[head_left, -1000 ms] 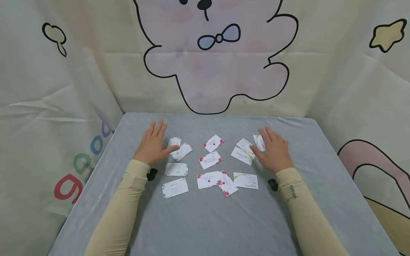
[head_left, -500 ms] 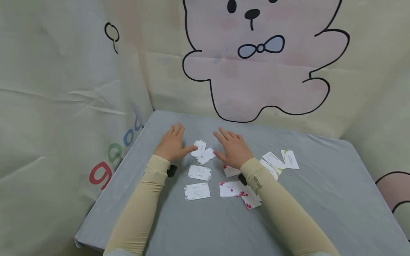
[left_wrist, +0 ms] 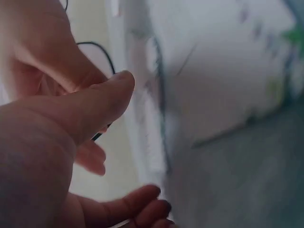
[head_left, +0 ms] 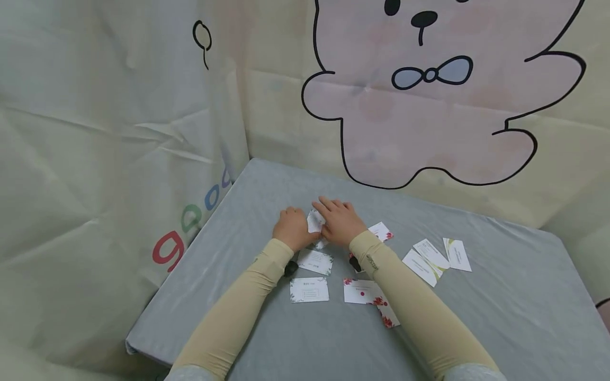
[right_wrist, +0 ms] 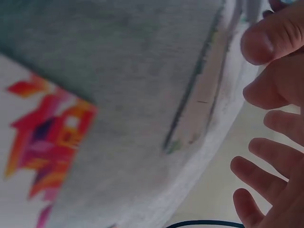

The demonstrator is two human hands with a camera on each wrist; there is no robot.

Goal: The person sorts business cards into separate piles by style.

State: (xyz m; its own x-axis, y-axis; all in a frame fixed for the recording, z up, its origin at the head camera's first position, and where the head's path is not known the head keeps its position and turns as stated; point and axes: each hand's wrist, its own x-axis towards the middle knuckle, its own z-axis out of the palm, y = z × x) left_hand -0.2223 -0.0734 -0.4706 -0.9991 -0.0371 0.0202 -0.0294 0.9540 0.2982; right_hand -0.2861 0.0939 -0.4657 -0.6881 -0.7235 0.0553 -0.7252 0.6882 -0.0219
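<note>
1. Pale cloth walls (head_left: 281,143) surround the table; the far one carries a big pink bear drawing (head_left: 381,143) with a blue bow tie, and coloured letters (head_left: 169,251) run down the left one.
2. A grey cloth covers the table (head_left: 476,338), where small printed cards lie in three groups.
3. The person's left hand (head_left: 293,228) is at the far left of the layout, fingers loosely bent and thumb apart from them, gripping nothing.
4. The right hand (head_left: 340,222) is just beside it, fingers spread and slightly bent, its grip loose too.
5. Between the hands is the far leaf-edged card (head_left: 314,219), with a second leaf-edged card (head_left: 321,244) partly hidden just nearer; I can't tell whether either hand touches them.
6. Nearer in that left group lie a third leaf-edged card (head_left: 315,262) and, nearest, a fourth leaf-edged card (head_left: 309,290).
7. In the middle, red-flowered cards (head_left: 359,291) lie partly under the line of the right sleeve (head_left: 410,296).
8. On the right lie three yellow-green cards (head_left: 457,255), two overlapping and one just beside them.
</note>
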